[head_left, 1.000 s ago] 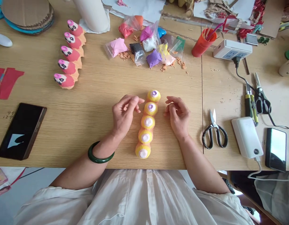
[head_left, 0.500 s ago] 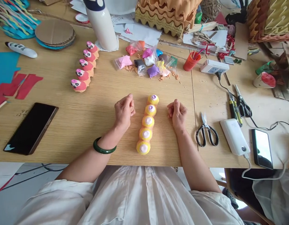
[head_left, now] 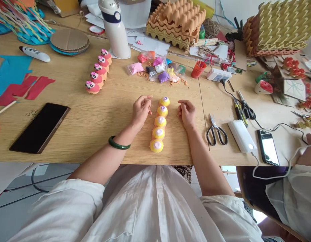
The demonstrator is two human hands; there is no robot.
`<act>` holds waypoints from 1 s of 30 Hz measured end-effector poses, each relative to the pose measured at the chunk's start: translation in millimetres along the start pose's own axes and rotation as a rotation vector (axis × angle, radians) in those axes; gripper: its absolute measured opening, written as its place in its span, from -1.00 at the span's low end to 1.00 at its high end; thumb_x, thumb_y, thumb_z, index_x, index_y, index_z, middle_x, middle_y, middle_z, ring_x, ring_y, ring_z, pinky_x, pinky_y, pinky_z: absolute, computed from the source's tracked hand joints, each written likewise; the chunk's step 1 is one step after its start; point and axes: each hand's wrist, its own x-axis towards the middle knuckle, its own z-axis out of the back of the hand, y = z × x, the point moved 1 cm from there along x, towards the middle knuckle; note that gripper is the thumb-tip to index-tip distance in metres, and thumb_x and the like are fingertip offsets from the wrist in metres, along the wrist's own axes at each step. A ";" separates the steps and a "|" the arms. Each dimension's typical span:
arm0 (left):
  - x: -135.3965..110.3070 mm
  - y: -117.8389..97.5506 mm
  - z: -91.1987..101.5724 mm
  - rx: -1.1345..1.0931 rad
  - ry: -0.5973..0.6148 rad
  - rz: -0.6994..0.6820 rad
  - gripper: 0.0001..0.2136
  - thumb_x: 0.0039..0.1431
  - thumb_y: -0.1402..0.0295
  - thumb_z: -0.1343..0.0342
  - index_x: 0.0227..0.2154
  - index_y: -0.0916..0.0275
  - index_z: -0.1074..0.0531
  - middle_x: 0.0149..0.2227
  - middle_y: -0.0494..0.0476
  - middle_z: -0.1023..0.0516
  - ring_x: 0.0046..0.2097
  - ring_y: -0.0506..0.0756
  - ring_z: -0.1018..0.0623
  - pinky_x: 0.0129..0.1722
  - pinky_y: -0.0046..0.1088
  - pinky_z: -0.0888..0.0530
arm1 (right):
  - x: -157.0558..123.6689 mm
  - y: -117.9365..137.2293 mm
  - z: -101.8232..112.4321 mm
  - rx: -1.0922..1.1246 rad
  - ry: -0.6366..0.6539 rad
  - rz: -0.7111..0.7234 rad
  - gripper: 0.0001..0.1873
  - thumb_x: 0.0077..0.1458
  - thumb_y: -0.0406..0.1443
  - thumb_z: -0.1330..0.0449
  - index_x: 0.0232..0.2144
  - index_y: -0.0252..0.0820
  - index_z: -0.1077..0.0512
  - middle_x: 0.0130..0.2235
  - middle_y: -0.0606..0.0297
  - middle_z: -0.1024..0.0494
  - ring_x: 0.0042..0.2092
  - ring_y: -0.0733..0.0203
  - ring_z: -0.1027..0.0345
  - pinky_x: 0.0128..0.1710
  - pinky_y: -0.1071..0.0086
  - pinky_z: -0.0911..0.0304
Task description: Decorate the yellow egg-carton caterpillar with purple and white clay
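A strip of egg-carton cups lies lengthwise in front of me, painted yellow, with white and lilac clay rounds on the domes. Just left of its far end, my left hand rests with the index finger stretched out and the other fingers loosely bent. Across the strip, my right hand has its index finger pointing toward the strip, the rest half curled. Neither hand touches the strip or holds anything. A green bangle circles my left wrist. Farther left stands a similar red strip with pink-topped faces.
Bags of coloured clay lie beyond the strip, near a red cup. Scissors, a power bank and a phone are at right. A tablet lies left. Another person's arm shows at the right edge.
Both hands have loosened from fists, their index fingers now extended. My left hand has come nearer the strip. The view has shifted, showing more of the table's far side and right.
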 end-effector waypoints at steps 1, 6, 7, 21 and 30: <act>0.5 0.2 -0.3 -0.003 0.005 0.002 -0.87 0.22 0.52 -0.10 -0.26 0.24 -0.53 -0.52 -0.14 -0.33 -0.59 -0.09 -0.27 -0.59 -0.62 -0.39 | 0.6 0.4 -0.6 -0.006 -0.005 -0.002 -0.65 0.21 0.02 -0.31 -0.28 -0.12 -0.50 -0.56 0.50 -0.33 -0.60 0.42 -0.10 -0.62 0.50 -0.20; -0.3 0.6 -2.6 -0.026 0.026 -0.001 -0.88 0.29 0.51 -0.09 -0.28 0.25 -0.53 -0.49 -0.09 -0.38 -0.58 -0.09 -0.28 -0.59 -0.63 -0.39 | 1.1 5.7 -2.9 -0.038 -0.027 -0.007 -0.73 0.20 -0.06 -0.32 -0.34 -0.12 -0.50 -0.58 0.49 -0.34 -0.60 0.40 -0.10 -0.62 0.49 -0.19; -0.8 0.4 -2.9 -0.033 0.029 0.002 -0.88 0.29 0.52 -0.09 -0.28 0.26 -0.53 -0.49 -0.09 -0.38 -0.58 -0.09 -0.29 -0.59 -0.64 -0.40 | 0.5 7.0 -3.0 -0.048 -0.028 -0.009 -0.75 0.19 -0.08 -0.32 -0.34 -0.12 -0.50 -0.58 0.49 -0.35 -0.59 0.40 -0.10 -0.62 0.49 -0.18; 0.7 9.3 2.7 -0.026 -0.105 -0.016 -0.74 0.23 0.28 -0.12 -0.07 0.24 -0.49 -0.29 0.05 -0.54 -0.32 -0.02 -0.55 -0.18 -0.48 -0.65 | 24.4 2.3 -17.6 -0.120 -0.097 -0.076 -0.89 0.16 -0.27 -0.14 -0.32 -0.13 -0.46 -0.59 0.52 -0.35 -0.64 0.37 -0.08 -0.63 0.44 -0.03; 54.6 -38.0 1.7 0.623 0.057 -0.487 -0.81 0.20 0.37 -0.17 -0.22 0.17 -0.67 -0.08 0.17 -0.67 0.07 0.19 -0.60 0.26 -0.22 -0.47 | 18.5 6.8 -17.7 -0.040 -0.038 -0.065 -0.81 0.14 -0.23 -0.13 -0.30 -0.13 -0.53 -0.57 0.47 -0.35 -0.57 0.30 -0.13 -0.54 0.37 -0.08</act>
